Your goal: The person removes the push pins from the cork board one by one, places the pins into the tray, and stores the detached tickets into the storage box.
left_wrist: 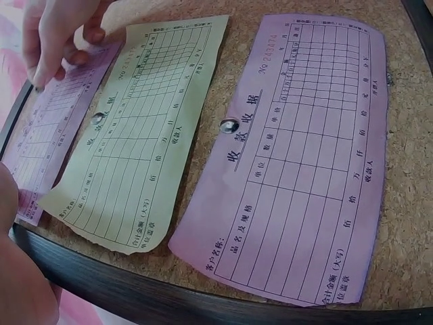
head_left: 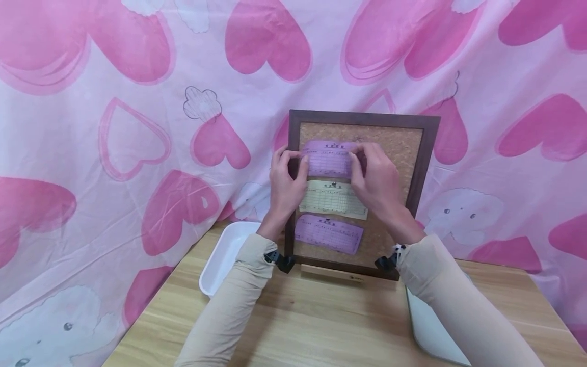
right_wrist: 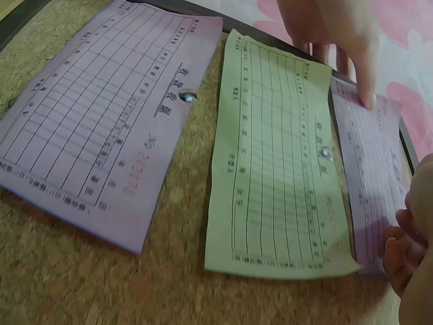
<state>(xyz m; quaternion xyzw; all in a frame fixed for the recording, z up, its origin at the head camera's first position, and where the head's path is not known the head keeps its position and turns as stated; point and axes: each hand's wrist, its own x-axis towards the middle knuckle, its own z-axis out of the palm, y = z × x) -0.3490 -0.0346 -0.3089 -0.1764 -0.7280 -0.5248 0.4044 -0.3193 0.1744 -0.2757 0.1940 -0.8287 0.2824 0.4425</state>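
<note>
My left hand (head_left: 285,183) pinches the left end of the top purple receipt slip (head_left: 328,160), its thumb on the paper's face. At the slip's right end, my right hand (head_left: 378,176) pinches the edge between thumb and fingers. The slip lies along the upper part of a cork board (head_left: 364,119) with a dark frame. Below it hangs a pale yellow-green receipt (head_left: 332,200), and lowest a second purple receipt (head_left: 327,237), tilted down to the right. A round silver pin (left_wrist: 229,126) fixes the lowest receipt at its top edge; another pin (left_wrist: 97,118) fixes the yellow-green one.
The board leans upright on a wooden table (head_left: 293,316), with a light wooden strip (head_left: 330,275) at its foot. On the left stands a white tray (head_left: 211,275); a pale flat panel (head_left: 431,326) lies at right, partly under my sleeve. Behind hangs a pink heart-patterned cloth (head_left: 268,41).
</note>
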